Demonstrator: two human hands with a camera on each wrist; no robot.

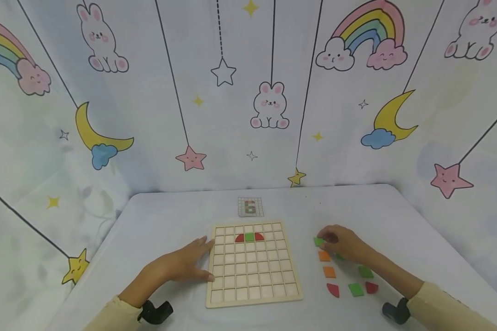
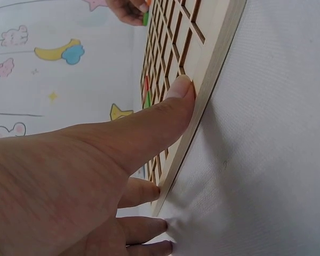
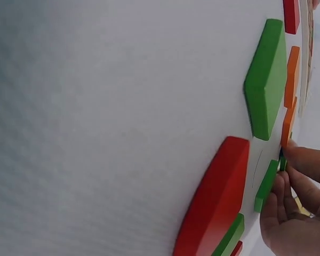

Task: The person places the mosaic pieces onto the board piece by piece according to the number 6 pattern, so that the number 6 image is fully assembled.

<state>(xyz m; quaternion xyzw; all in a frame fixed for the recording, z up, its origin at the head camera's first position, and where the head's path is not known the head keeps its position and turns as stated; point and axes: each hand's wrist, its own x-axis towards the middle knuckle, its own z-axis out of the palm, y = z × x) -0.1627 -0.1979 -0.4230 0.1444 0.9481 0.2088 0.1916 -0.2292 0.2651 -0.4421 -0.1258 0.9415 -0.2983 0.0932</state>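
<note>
A square wooden grid board (image 1: 252,266) lies on the table, with a green square tile (image 1: 249,237) between two red quarter-round tiles (image 1: 240,238) in its second row from the top. My left hand (image 1: 186,263) rests along the board's left edge, fingers spread; in the left wrist view its thumb (image 2: 170,106) presses on the wooden rim. To the right of the board, my right hand (image 1: 345,242) pinches another green square tile (image 1: 318,241) between thumb and fingertips. The right wrist view shows this tile (image 3: 282,161) mostly hidden by the fingers.
Below my right hand lie orange square tiles (image 1: 329,272), green squares (image 1: 356,289) and red quarter-rounds (image 1: 333,290). A small pattern card (image 1: 251,207) showing a 6-like figure lies behind the board. A printed cloth backdrop (image 1: 232,124) stands beyond the white table (image 1: 170,207).
</note>
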